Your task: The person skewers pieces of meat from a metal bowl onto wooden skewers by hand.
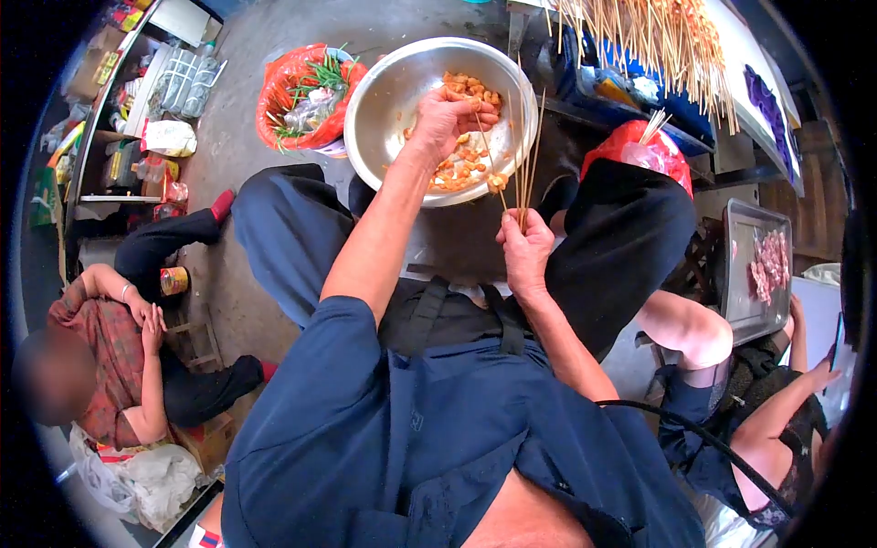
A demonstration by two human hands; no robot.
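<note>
Over the big metal bowl (379, 100), my left hand (440, 123) has its fingers closed in a pinch on what looks like a small orange-coated meat piece, beside the tip of a thin skewer. Several bamboo skewers (527, 173) rise from my right hand (525, 245), whose fingers are wrapped round their lower ends. One skewer leans toward my left hand and carries a coated meat piece (497, 183) low on its shaft. More marinated meat pieces (466, 169) lie in the bowl, partly hidden by my left hand and forearm.
A red bag (274, 96) with green stalks stands left of the bowl. Loaded skewers (653, 41) lie on a table at upper right, above another red bag (607, 146). A metal tray (742, 306) holds raw meat. People sit on both sides; shelves (119, 183) line the left.
</note>
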